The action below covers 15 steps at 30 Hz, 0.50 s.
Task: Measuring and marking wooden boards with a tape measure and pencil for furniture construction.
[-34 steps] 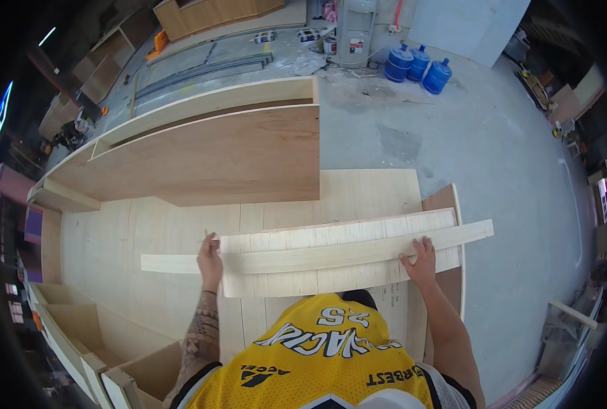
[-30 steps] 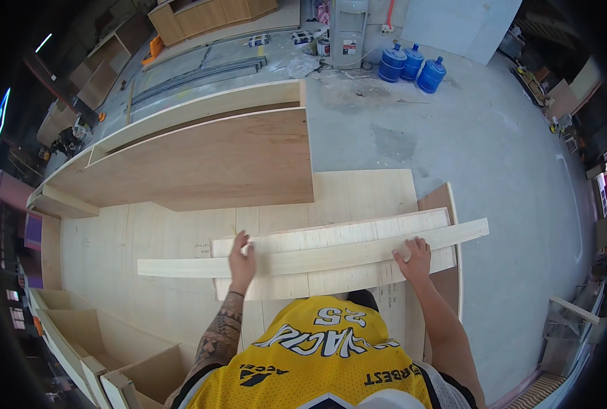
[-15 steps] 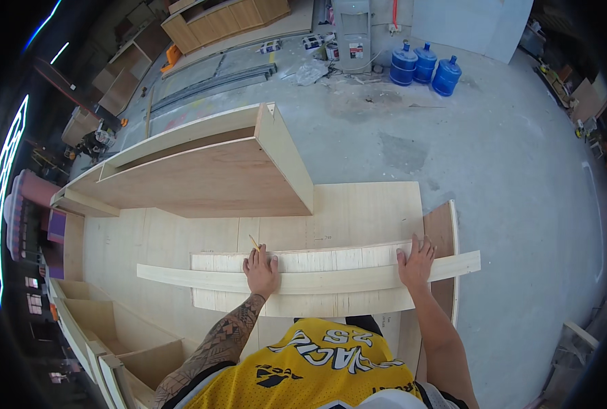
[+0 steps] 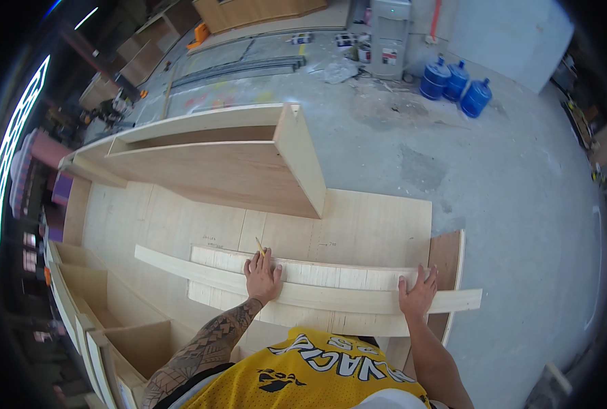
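Left hand's [image 4: 264, 281] fingers are loosely spread over the wood strip [image 4: 337, 298], pencil [image 4: 260, 245] tucked between them — right hand [image 4: 418, 293] is splayed flat, gripping nothing. Strip lies across the plywood board [image 4: 337, 273], ends overhanging, so uneven pressure could probably skew it.

Background gear, far floor [image 4: 378, 140]
Three blue water jugs [image 4: 455, 80] grouped right of grey dispenser [image 4: 389, 37]; crumpled clear plastic [image 4: 340, 71] left of it, then grey metal bars [image 4: 249, 73], wood-fronted cabinet [image 4: 256, 15] behind.
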Available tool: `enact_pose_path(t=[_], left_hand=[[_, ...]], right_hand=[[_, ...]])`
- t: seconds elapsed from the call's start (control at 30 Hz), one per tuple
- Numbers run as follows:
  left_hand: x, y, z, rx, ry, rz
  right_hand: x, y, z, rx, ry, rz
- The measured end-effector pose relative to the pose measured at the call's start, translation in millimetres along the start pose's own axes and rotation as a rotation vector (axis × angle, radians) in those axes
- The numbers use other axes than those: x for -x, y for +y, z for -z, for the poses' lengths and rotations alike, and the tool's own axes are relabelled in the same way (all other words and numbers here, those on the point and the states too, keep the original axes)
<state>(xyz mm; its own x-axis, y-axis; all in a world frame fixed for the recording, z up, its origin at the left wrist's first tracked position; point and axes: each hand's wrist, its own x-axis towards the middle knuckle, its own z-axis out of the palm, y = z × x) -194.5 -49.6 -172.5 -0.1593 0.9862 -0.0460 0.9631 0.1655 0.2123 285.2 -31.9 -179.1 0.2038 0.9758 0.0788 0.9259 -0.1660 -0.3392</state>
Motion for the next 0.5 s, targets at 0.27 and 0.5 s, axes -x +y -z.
enact_pose_path(t=[0.27, 0.5], left_hand=[[-2, 10, 8, 0.082, -0.031, 0.018], [5, 6, 10, 0.115, 0.012, 0.022]], right_hand=[[12, 12, 1, 0.003, -0.026, 0.035], [6, 20, -9, 0.075, -0.047, 0.032]])
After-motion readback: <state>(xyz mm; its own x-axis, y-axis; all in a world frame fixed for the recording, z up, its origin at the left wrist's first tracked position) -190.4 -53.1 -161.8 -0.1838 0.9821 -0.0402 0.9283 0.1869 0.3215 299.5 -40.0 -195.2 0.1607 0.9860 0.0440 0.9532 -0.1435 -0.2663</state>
